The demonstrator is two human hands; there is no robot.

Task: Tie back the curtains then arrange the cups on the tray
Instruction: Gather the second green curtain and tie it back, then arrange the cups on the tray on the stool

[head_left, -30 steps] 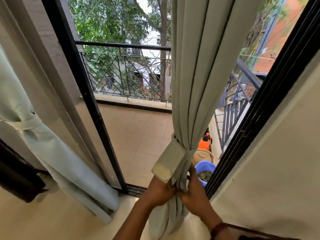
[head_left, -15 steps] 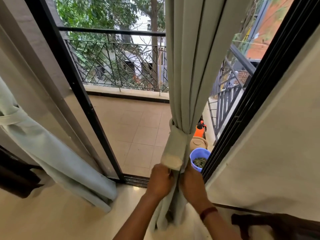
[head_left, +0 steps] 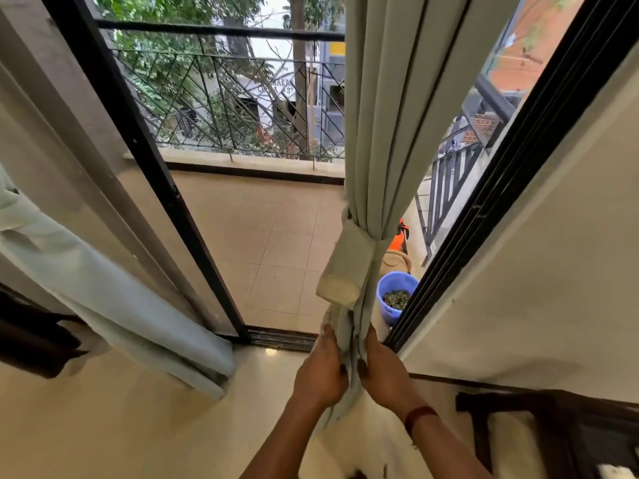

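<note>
A grey-green right curtain (head_left: 390, 115) hangs gathered in front of the open balcony door. A matching fabric tie-back band (head_left: 347, 267) wraps round it, its loose end hanging at the left. Below the band, my left hand (head_left: 323, 371) grips the curtain's lower folds from the left and my right hand (head_left: 383, 371) grips them from the right. The left curtain (head_left: 96, 281) hangs at the left edge, bound by its own band. No cups or tray are in view.
A black sliding door frame (head_left: 145, 160) runs diagonally at left, another frame (head_left: 511, 174) at right. On the tiled balcony stand a blue bucket (head_left: 394, 295) and an orange sprayer (head_left: 399, 238). A dark wooden chair (head_left: 553, 430) sits at lower right.
Both hands have slid down the curtain, away from the tie-back band, which now hangs free above them. The camera has tilted down and drawn slightly nearer.
</note>
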